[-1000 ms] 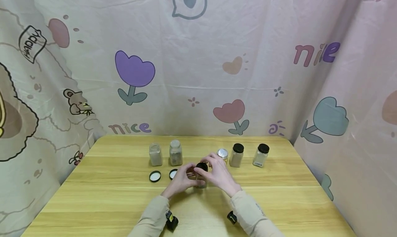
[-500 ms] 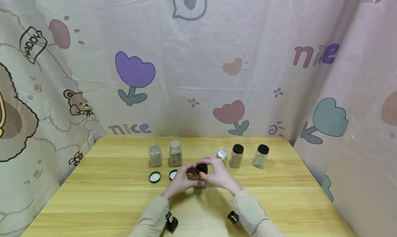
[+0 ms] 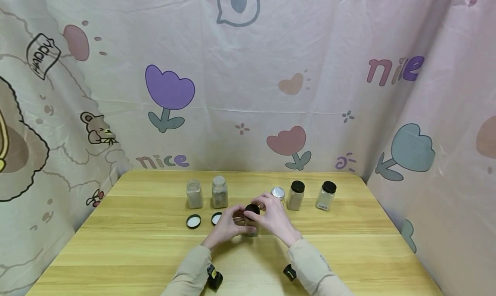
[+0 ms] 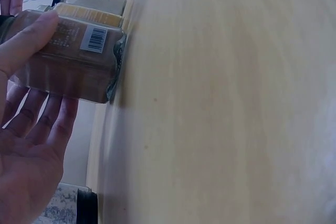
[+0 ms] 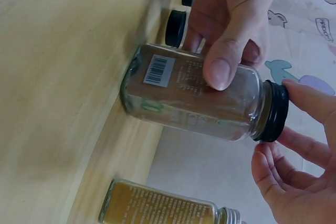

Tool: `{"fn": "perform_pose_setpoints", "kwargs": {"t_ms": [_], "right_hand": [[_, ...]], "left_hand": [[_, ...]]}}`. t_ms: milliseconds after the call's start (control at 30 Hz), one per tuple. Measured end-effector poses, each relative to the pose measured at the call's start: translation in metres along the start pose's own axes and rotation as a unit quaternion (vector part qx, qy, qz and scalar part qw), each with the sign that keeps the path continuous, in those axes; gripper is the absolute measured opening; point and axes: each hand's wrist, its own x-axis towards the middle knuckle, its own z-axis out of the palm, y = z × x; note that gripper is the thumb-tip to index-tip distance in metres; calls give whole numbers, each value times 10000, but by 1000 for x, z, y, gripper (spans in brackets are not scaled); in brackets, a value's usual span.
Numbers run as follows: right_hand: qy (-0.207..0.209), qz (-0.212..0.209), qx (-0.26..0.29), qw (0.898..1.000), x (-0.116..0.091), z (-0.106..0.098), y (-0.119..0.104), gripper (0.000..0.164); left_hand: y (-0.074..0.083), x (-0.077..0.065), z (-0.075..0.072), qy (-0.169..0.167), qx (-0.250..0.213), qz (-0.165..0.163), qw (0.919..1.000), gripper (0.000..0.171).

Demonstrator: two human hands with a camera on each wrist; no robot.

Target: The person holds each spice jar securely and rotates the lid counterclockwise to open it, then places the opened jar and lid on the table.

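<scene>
A square glass jar point(image 5: 205, 95) of brown powder stands mid-table between both hands, its barcode label showing in the wrist views. My left hand point(image 3: 227, 228) grips the jar's body, thumb on one side and fingers on the other. On top is a black screw lid point(image 5: 275, 112), and the fingers and thumb of my right hand point(image 3: 273, 216) pinch it at the rim. In the right wrist view the lid sits on the jar's neck. In the head view the hands cover much of the jar.
Behind on the left stand two lidless jars, one pale point(image 3: 195, 197) and one greyish point(image 3: 220, 196). Two black lids point(image 3: 193, 221) lie upturned before them. At the back right are a silver-lidded jar point(image 3: 277, 192) and two black-lidded jars point(image 3: 296, 196). A patterned curtain point(image 3: 240, 93) hangs behind the table.
My right hand turns about the lid: half a second ago its fingers reached further left around it, and now they are back to the right. The left hand and jar stay put.
</scene>
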Motion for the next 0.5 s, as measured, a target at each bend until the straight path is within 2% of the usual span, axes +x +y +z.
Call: {"fn": "perform_pose_setpoints", "kwargs": {"t_ms": [167,333,500], "right_hand": [[-206,42,224,9995,1,-4,-2,21],[-617,-99,626,9961,2,-7,2,25],[-958,-110,1158,9886,2,-10,9,37]], "left_hand": [[-1,1,0,-5,-100,23,9999,46],[-2,1,0,5,-4,28,10000,47],[-2,1,0,8,24,-15,10000,48]]}}
